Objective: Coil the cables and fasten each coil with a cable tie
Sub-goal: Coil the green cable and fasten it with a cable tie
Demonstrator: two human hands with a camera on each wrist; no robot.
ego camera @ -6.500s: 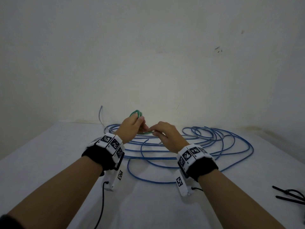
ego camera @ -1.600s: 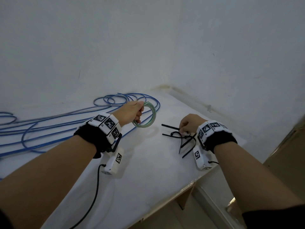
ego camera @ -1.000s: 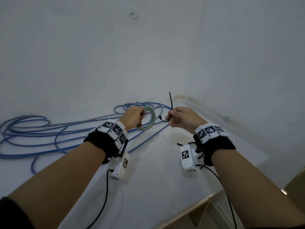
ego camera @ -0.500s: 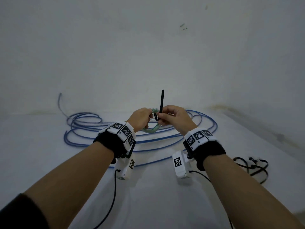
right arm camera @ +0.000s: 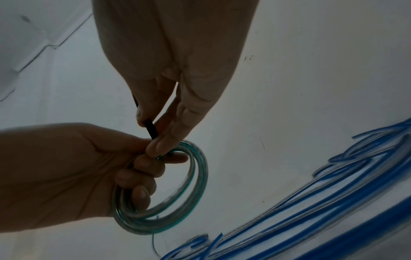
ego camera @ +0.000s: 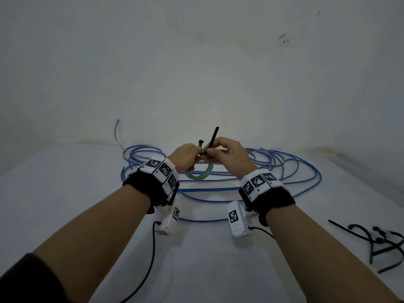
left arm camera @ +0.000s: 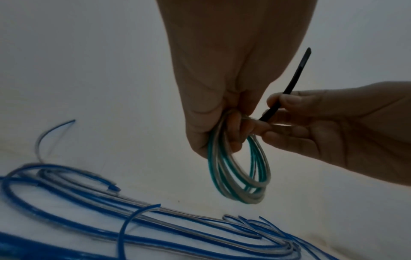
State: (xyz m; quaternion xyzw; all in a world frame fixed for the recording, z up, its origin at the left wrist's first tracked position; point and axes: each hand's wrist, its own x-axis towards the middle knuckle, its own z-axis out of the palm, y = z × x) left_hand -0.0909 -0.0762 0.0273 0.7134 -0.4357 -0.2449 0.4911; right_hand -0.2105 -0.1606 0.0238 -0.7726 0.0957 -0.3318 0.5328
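A small coil of green and clear cable [ego camera: 199, 174] [left arm camera: 239, 173] [right arm camera: 163, 197] hangs from my left hand [ego camera: 185, 157] [left arm camera: 222, 126] [right arm camera: 124, 168], whose fingers curl through its top. My right hand [ego camera: 227, 153] [left arm camera: 295, 119] [right arm camera: 160, 133] pinches a black cable tie [ego camera: 213, 137] [left arm camera: 286, 89] [right arm camera: 151, 130] between thumb and forefinger right at the coil's top. The tie's tail points up. Its head end [ego camera: 200, 142] sticks up beside my left fingers. Both hands are held above the white table [ego camera: 207, 259].
A long blue cable [ego camera: 284, 171] [left arm camera: 89, 211] [right arm camera: 311, 202] lies in loose loops across the table behind and under my hands. Several spare black cable ties [ego camera: 380, 243] lie at the right. A white wall [ego camera: 196, 62] stands close behind the table.
The view swung back from the tie pile to the blue cable. My right hand brought a tie to the green coil, and the tie now sits tilted against the coil's top.
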